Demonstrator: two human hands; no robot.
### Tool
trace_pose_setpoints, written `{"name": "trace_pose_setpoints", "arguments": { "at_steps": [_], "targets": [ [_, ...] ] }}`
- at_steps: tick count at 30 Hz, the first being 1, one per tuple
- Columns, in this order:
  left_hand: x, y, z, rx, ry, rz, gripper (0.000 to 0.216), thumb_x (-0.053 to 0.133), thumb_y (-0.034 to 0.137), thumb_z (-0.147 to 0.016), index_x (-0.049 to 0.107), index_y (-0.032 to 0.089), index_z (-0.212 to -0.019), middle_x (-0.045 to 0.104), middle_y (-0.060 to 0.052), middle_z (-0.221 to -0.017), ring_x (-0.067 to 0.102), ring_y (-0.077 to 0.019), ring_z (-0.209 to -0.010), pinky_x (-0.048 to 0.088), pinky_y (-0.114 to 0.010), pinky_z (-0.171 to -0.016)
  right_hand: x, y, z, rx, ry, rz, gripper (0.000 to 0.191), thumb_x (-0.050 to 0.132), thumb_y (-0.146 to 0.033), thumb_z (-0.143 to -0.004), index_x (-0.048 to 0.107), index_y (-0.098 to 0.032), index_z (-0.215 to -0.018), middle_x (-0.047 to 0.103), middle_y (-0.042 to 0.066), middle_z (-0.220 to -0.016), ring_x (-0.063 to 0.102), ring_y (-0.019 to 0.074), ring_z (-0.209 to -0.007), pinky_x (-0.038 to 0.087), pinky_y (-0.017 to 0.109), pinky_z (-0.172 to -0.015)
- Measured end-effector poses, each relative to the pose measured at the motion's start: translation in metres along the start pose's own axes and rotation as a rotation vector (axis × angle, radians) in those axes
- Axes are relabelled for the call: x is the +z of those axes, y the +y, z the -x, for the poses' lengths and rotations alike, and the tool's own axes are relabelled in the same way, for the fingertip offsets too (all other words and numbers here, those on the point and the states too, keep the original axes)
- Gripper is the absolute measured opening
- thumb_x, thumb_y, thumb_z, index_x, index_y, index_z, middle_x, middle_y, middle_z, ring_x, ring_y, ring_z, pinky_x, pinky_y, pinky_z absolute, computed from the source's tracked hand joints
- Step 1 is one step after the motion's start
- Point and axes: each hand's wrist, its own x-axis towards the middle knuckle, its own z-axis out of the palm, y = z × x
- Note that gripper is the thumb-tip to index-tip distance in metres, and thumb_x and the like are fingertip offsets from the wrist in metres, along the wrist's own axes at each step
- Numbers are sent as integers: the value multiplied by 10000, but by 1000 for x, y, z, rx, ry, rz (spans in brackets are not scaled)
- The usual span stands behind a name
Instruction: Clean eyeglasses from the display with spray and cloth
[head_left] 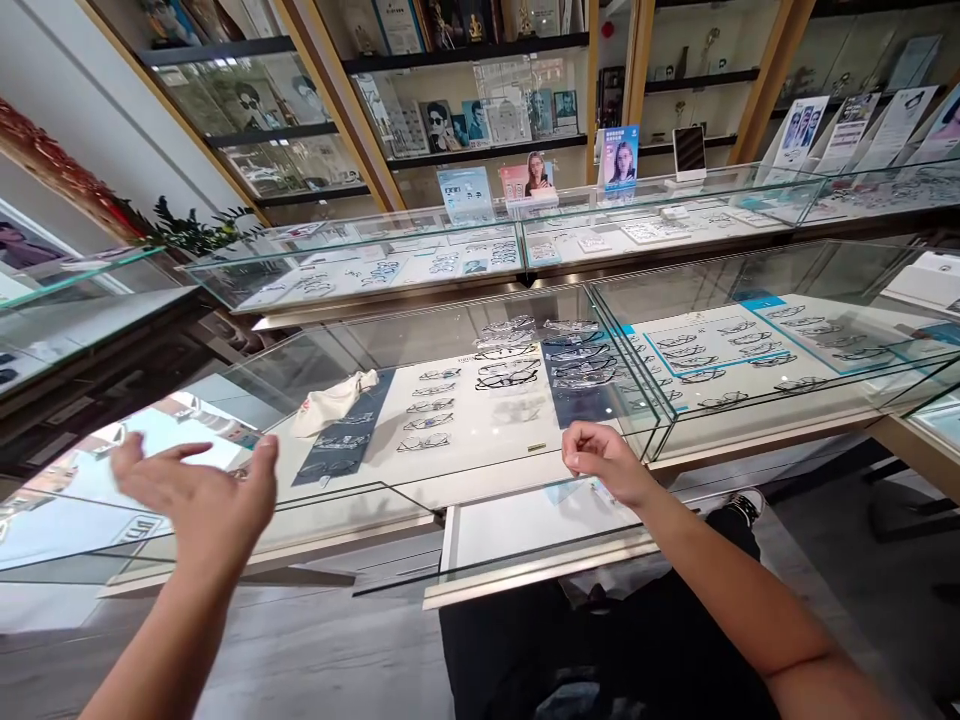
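Note:
My left hand (199, 490) is raised over the left end of the glass display case, its fingers spread and nothing in it. Close to it, inside the case, a cream cloth (334, 402) lies on a dark strip (349, 440) with glasses on it. My right hand (604, 462) hangs above a pulled-out white drawer (517, 525) at the front edge. Its fingers are curled inward, and what they hold, if anything, is hidden. Part of the drawer's contents shows below that hand, too small to name. A row of eyeglasses (430, 406) sits in the case between both hands.
More eyeglasses (508, 378) lie in the case's middle, with others on blue-edged trays (705, 360) to the right. Behind stands a second glass case (420, 265) with advertising cards (619, 160). The drawer juts out toward my body. A shoe (746, 503) shows at lower right.

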Motion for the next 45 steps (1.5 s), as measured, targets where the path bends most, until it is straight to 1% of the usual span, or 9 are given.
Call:
{"name": "trace_pose_setpoints", "arguments": {
  "at_steps": [5, 9, 11, 17, 22, 28, 34, 39, 45],
  "targets": [
    [13, 124, 19, 377, -68, 71, 503, 549, 586, -920, 517, 217, -1260, 352, -199, -1738, 274, -358, -1688, 265, -576, -1358, -17, -14, -61, -120, 67, 103, 386, 947, -499, -735, 669, -232, -713, 587, -39, -639, 484, 137, -606, 384, 292, -608],
    [43, 228, 34, 798, -427, 324, 297, 517, 515, -1027, 632, 241, -1031, 745, -113, -1265, 664, -338, -1275, 452, -503, -1164, -32, -61, -95, -249, 64, 144, 347, 917, -490, -768, 679, -238, -746, 604, -34, -672, 502, 139, -621, 411, 299, -633],
    [68, 274, 45, 972, -637, 376, 280, 531, 444, -1058, 691, 238, -956, 756, -85, -977, 698, -294, -975, 510, -445, -966, -41, -86, -100, -306, 77, 208, 344, 909, -487, -799, 676, -241, -738, 601, -30, -668, 499, 142, -626, 412, 306, -648],
    [148, 360, 83, 1227, -748, 300, 171, 747, 331, -952, 832, 183, -951, 757, -146, -967, 703, -314, -985, 508, -423, -858, -75, -111, -86, -341, 165, 332, 417, 878, -550, -852, 635, -252, -690, 570, -23, -641, 478, 160, -631, 416, 331, -667],
    [171, 374, 94, 1211, -791, 329, 121, 747, 225, -919, 816, 173, -834, 757, -152, -888, 716, -313, -955, 526, -418, -844, -95, -102, -73, -286, 172, 334, 366, 879, -509, -843, 647, -256, -716, 577, -18, -657, 484, 175, -644, 398, 337, -662],
    [152, 355, 51, 1084, -817, 537, 191, 669, 349, -1020, 760, 217, -917, 763, -72, -963, 712, -235, -944, 539, -352, -833, -90, -118, -78, -389, 62, 259, 207, 825, -369, -836, 656, -266, -773, 600, -2, -698, 496, 189, -672, 387, 343, -670],
    [165, 306, 2, 504, -588, 1037, 375, 588, 586, -1064, 642, 228, -968, 788, -80, -1051, 728, -229, -1016, 557, -385, -959, -60, -110, -156, -372, -15, 268, 133, 716, -280, -800, 605, -260, -729, 580, -9, -684, 494, 172, -659, 387, 334, -665],
    [189, 281, -5, 401, -432, 1079, 435, 581, 657, -1069, 593, 234, -968, 801, -90, -1017, 760, -228, -1012, 564, -395, -984, -42, -66, -230, -259, -30, 302, 114, 666, -301, -750, 576, -250, -702, 541, -42, -629, 461, 144, -622, 370, 315, -659],
    [188, 279, 3, 351, -389, 1208, 411, 615, 622, -1080, 608, 229, -957, 789, -66, -952, 761, -196, -898, 585, -343, -880, -48, -29, -229, -170, 1, 375, 236, 679, -367, -856, 555, -253, -690, 569, -39, -639, 483, 155, -649, 405, 325, -687]
  ]
}}
